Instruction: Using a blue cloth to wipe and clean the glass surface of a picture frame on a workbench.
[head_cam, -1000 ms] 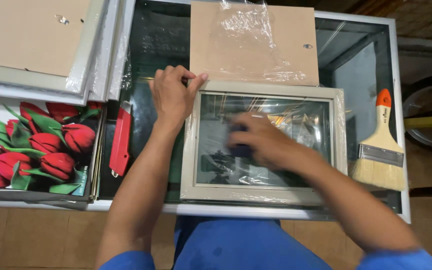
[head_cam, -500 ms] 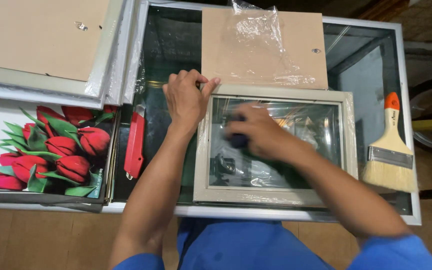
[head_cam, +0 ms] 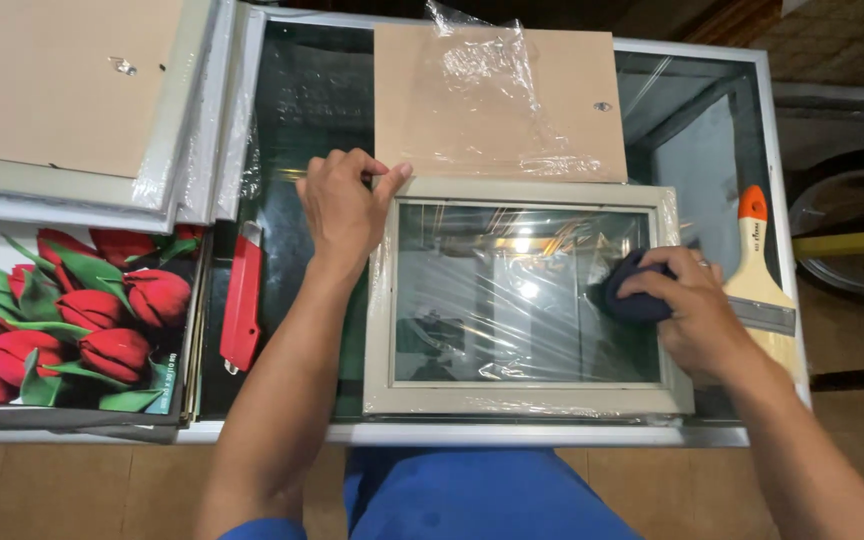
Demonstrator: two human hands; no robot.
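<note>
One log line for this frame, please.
left hand steadies picture frame corner | right hand presses dark cloth on glass | paintbrush beside

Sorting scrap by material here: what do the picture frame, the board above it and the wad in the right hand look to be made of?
The picture frame: pale matte moulding, wood or plastic, hard to tell under its clear crinkled film, around a reflective glass pane. The board: flat tan matte sheet, likely fibreboard, partly under plastic film. The wad in the right hand: dark blue, soft and bunched, apparently cloth. The left hand rests on the frame's corner.
</note>
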